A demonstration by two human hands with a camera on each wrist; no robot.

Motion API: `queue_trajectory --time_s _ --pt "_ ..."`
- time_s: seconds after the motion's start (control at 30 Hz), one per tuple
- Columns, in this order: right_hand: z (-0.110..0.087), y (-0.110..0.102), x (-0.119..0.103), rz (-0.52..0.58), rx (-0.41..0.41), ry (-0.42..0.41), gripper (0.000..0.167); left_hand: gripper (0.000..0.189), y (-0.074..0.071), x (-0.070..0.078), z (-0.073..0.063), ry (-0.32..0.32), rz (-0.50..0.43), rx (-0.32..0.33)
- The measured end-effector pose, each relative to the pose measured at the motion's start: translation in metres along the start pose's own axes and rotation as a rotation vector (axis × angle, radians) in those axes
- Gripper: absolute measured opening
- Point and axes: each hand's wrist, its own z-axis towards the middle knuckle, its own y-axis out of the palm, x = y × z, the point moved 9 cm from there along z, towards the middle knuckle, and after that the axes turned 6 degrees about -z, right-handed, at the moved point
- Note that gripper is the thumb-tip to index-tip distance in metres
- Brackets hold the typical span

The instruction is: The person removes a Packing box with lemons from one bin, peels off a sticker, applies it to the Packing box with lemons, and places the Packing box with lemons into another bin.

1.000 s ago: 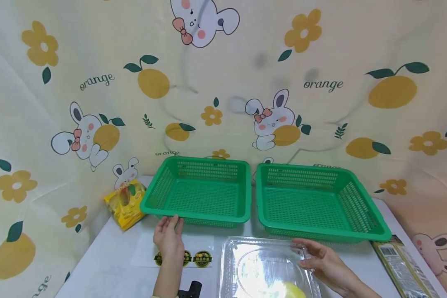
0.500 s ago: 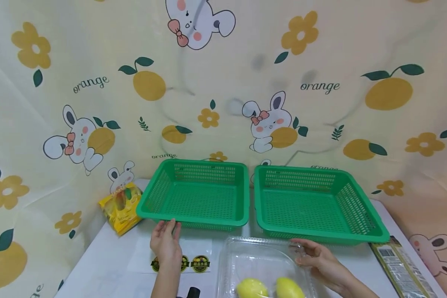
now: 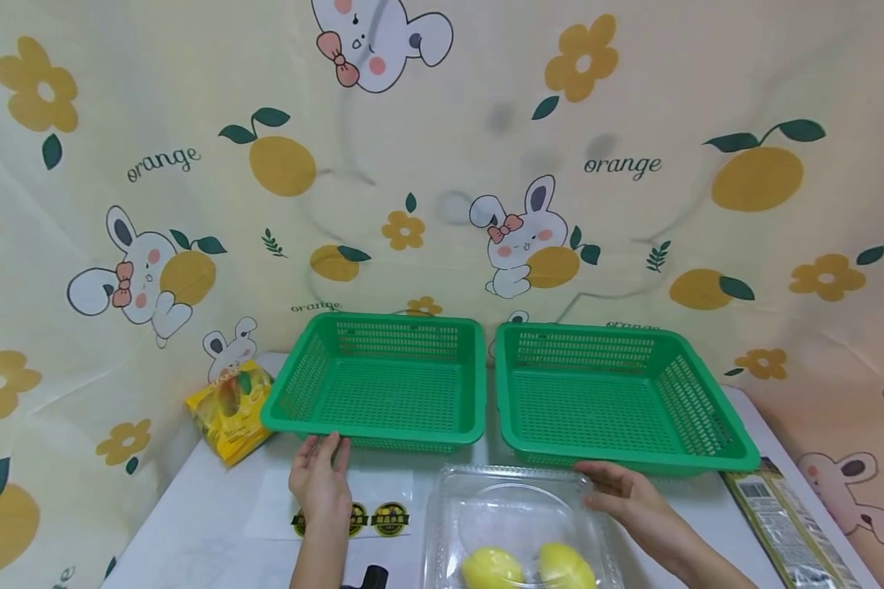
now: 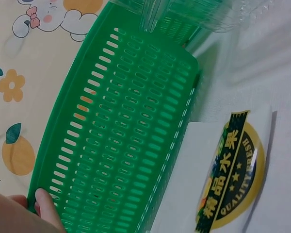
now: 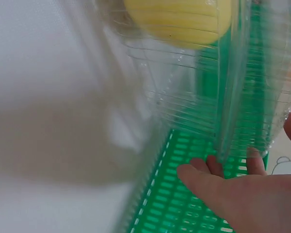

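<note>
We see the left hand [image 3: 322, 491] pinching the front rim of a green rectangular plastic basket [image 3: 412, 430], the thumb against its outer wall. The right hand [image 3: 637, 503] is at the far right corner of a clear, square plastic container [image 3: 516, 503], its fingers bent around that corner; we cannot tell whether they grasp it or merely touch. That container is in front of the gap between the two baskets, its near side cut off from view, and inside it we see two smooth yellow fruits [image 3: 492, 566] side by side. A second green rectangular plastic basket [image 3: 626, 458] stands to the right of the first on the white table [image 3: 177, 532]. We find a shiny yellow packet [image 3: 230, 411] by the left basket, round black-and-gold stickers [image 3: 390, 519] near the left forearm, and a long gold-and-grey packet [image 3: 781, 523] at the right.
</note>
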Motion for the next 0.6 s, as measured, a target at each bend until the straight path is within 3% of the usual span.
queue_trajectory --time_s 0.33,0.6 --pt "-0.01 -0.009 -0.01 -0.015 0.102 -0.001 0.056 0.033 0.002 0.004 -0.004 -0.005 -0.029 -0.001" --pt "-0.02 -0.009 -0.021 0.045 0.152 -0.012 0.056 0.031 0.003 0.003 -0.004 -0.036 -0.008 -0.011"
